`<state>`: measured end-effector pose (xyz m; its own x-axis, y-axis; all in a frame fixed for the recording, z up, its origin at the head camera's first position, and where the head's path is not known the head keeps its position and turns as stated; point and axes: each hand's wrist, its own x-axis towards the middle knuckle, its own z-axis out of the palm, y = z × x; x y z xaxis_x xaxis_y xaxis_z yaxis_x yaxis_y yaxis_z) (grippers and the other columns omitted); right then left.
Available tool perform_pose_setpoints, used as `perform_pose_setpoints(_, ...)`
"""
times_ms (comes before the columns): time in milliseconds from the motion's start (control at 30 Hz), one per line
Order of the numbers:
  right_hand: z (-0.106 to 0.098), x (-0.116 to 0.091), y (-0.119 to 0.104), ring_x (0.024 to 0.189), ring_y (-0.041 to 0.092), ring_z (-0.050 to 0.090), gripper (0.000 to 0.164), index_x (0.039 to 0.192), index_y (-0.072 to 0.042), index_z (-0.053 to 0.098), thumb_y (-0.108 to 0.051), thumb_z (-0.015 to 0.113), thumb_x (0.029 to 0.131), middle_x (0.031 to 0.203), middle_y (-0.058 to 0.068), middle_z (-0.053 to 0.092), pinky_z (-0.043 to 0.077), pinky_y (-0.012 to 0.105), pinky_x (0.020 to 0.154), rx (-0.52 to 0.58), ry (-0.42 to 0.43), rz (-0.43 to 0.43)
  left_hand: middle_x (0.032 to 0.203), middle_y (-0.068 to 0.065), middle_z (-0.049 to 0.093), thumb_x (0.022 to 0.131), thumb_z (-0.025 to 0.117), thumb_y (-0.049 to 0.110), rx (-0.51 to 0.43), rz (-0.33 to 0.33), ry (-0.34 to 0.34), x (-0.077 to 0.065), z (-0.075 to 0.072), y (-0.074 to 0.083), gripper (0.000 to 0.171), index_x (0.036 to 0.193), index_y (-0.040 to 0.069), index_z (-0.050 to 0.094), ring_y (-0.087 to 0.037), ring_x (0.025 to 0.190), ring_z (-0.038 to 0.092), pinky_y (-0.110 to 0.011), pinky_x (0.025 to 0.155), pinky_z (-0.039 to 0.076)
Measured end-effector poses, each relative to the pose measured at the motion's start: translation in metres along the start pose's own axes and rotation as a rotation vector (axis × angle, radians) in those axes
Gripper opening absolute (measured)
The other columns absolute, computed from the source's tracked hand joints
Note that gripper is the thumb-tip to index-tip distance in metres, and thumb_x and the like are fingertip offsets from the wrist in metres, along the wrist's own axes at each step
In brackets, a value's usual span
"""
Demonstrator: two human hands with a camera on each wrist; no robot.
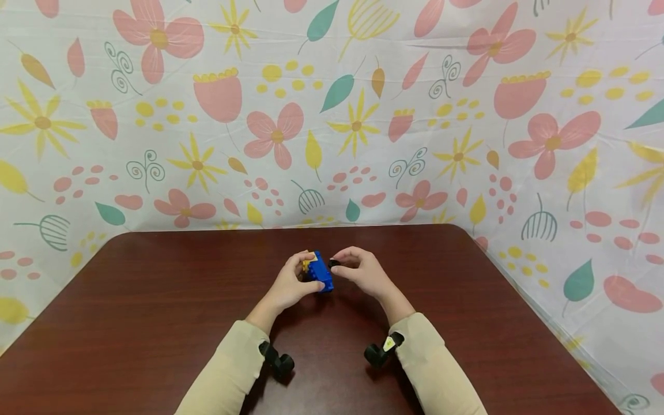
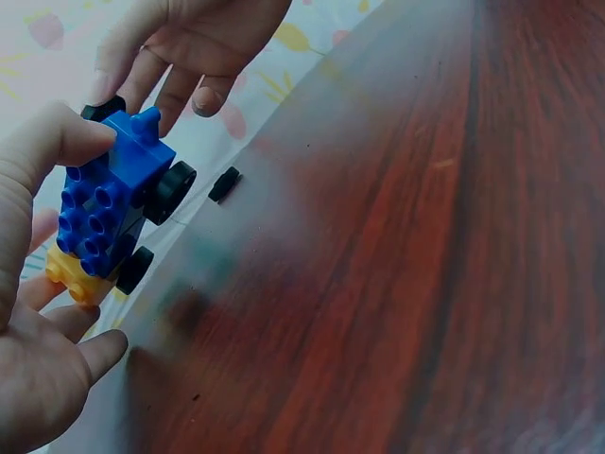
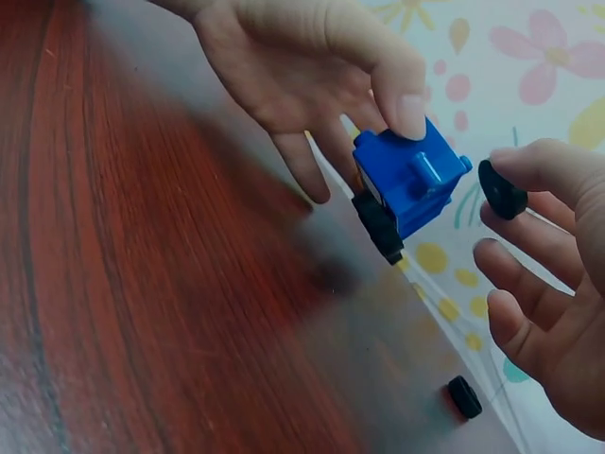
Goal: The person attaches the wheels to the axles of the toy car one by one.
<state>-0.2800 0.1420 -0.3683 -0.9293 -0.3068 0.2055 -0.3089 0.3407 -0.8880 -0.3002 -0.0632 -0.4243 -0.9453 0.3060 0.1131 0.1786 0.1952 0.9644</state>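
My left hand (image 1: 286, 286) grips a blue toy brick car (image 1: 321, 272), thumb on one end and fingers on the other. A yellow brick (image 2: 74, 276) is fixed to the car's far end, and rows of blue studs face the left wrist camera. Two black wheels (image 2: 170, 193) sit along one side of the car. Between thumb and fingertips, my right hand (image 1: 367, 275) pinches a loose black wheel (image 3: 504, 191). In the right wrist view, a small gap shows between that wheel and the car's wheel-less side.
Another black wheel (image 3: 464, 397) lies on the dark red-brown table (image 1: 155, 323), near its far edge in the wrist views. Behind the table hangs a flower-patterned cloth (image 1: 332, 115). Black cameras (image 1: 280, 363) are strapped at both wrists.
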Motion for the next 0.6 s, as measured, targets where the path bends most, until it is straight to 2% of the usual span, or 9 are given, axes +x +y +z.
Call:
perform_pose_setpoints(133,0.002,0.0,-0.002,0.107,0.032,0.057,0.03,0.112,0.003,0.062,-0.012,0.067,0.087,0.116,0.02,0.063,0.053,0.036,0.082,0.005,-0.04,-0.006,0.156,-0.013,0.02,0.078,0.076,0.013,-0.028,0.011,0.004,0.0,0.0,0.0,0.068,0.137,0.01,0.042,-0.037,0.141,0.027,-0.054,0.11,0.028)
perform_pose_setpoints(267,0.003,0.0,-0.002,0.102,0.029,0.059,0.028,0.11,0.003,0.063,-0.011,0.067,0.086,0.112,0.02,0.064,0.053,0.032,0.08,0.013,-0.061,-0.024,0.156,-0.016,0.019,0.079,0.074,0.009,-0.049,0.015,-0.009,-0.002,0.0,0.003,0.07,0.139,0.006,0.039,-0.039,0.14,0.026,-0.055,0.111,0.027)
perform_pose_setpoints(433,0.004,0.0,-0.004,0.096,0.022,0.061,0.026,0.108,0.003,0.065,-0.009,0.068,0.086,0.107,0.02,0.066,0.053,0.028,0.077,0.018,-0.072,-0.022,0.155,-0.02,0.02,0.08,0.072,0.006,-0.056,0.019,-0.033,-0.012,-0.001,0.022,0.071,0.14,0.0,0.035,-0.04,0.139,0.03,-0.055,0.11,0.027)
perform_pose_setpoints(600,0.005,0.001,-0.001,0.082,0.017,0.06,0.023,0.105,0.003,0.066,-0.012,0.065,0.088,0.101,0.019,0.067,0.054,0.044,0.072,0.015,-0.052,-0.013,0.154,-0.02,0.022,0.08,0.071,0.006,-0.054,0.027,-0.031,-0.019,0.0,0.033,0.07,0.14,-0.001,0.034,-0.04,0.138,0.032,-0.054,0.11,0.029)
